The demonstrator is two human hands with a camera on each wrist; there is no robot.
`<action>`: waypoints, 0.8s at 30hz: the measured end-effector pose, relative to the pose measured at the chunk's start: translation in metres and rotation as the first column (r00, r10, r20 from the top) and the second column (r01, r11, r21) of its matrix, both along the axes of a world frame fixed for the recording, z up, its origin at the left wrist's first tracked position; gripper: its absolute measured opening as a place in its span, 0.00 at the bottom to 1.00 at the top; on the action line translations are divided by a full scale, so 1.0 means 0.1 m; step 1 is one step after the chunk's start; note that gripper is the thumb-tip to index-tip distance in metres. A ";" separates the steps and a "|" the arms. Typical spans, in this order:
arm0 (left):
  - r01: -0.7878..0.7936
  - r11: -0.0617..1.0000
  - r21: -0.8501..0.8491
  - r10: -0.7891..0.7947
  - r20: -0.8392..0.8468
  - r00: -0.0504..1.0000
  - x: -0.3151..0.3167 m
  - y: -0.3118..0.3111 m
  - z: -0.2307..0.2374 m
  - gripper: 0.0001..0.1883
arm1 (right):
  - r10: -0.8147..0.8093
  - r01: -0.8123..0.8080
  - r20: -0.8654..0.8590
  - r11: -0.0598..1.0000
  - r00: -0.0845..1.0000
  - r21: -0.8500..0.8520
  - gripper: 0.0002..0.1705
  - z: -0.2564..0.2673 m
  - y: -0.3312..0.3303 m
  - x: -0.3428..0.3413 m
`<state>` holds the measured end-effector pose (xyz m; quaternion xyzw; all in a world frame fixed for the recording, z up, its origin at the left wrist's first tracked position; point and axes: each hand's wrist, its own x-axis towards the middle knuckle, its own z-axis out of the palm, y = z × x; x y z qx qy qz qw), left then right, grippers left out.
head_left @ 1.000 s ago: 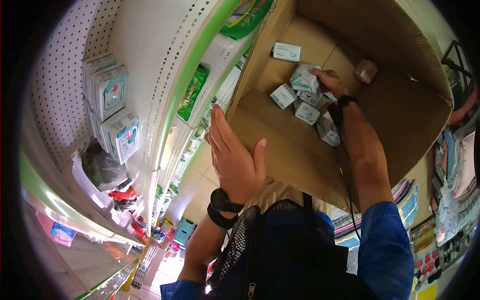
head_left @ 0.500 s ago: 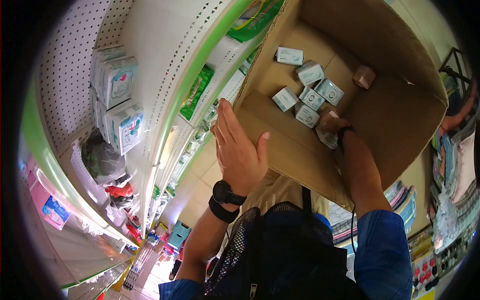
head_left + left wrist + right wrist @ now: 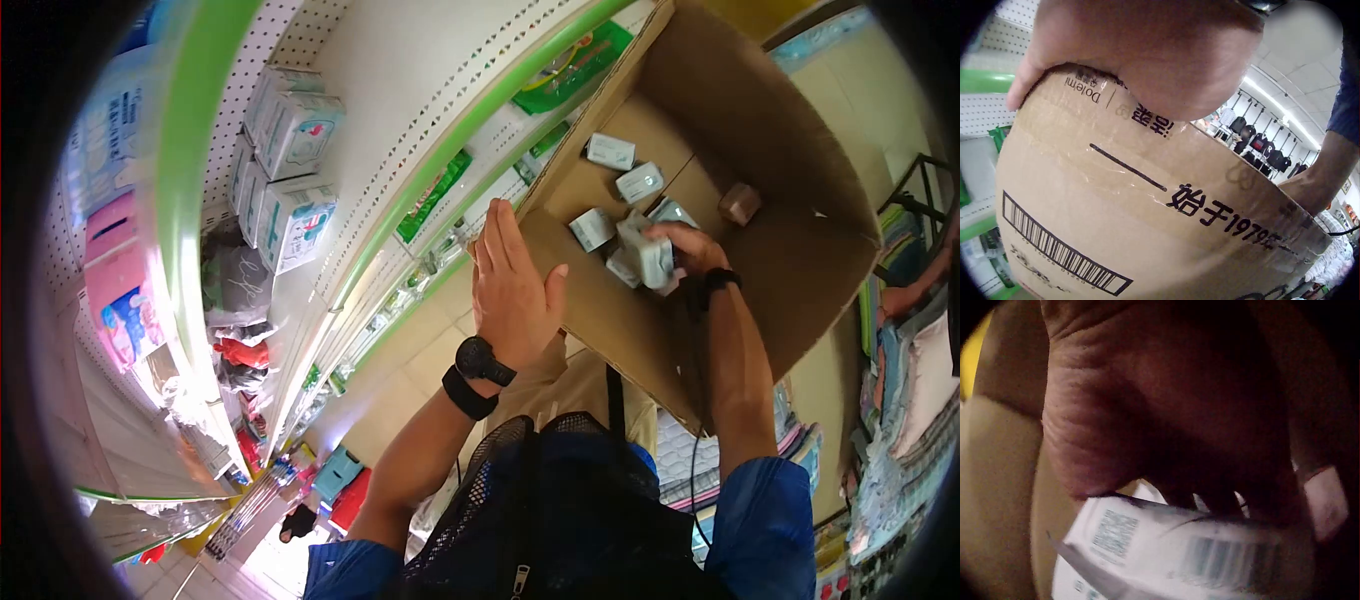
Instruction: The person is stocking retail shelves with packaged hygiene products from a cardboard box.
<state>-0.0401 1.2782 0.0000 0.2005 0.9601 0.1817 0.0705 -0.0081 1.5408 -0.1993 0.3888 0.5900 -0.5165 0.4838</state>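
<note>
A large open cardboard box (image 3: 590, 290) is tilted in front of the body, with several small white-and-teal packs (image 3: 611, 151) and a pinkish pack (image 3: 740, 203) inside. My right hand (image 3: 695, 248) is inside the box and grips a white pack (image 3: 655, 262); in the right wrist view the fingers curl over the white pack (image 3: 1222, 556), which shows a barcode. My left hand (image 3: 515, 290), its fingers straight, rests against the outer edge of the box. In the left wrist view the left palm (image 3: 1147, 56) lies on the printed cardboard (image 3: 1116, 206).
White shelves with a green edge (image 3: 480, 110) run along the left, holding white packs (image 3: 300, 135), pink packages (image 3: 120, 270) and green packages (image 3: 435, 195). Folded textiles (image 3: 925, 380) lie at the right. A teal basket (image 3: 337, 474) stands on the floor at the lower left.
My right hand moved from the lower packs in the box and now holds a white pack higher up. The view has shifted, showing more shelf at left. The left hand stays against the box.
</note>
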 end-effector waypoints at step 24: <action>-0.496 0.020 0.868 -0.435 0.455 0.777 0.48 -0.76 2.07 0.34 | -0.374 -0.020 -0.927 0.927 0.001 -0.374 0.28 4.34 -1.47 0.62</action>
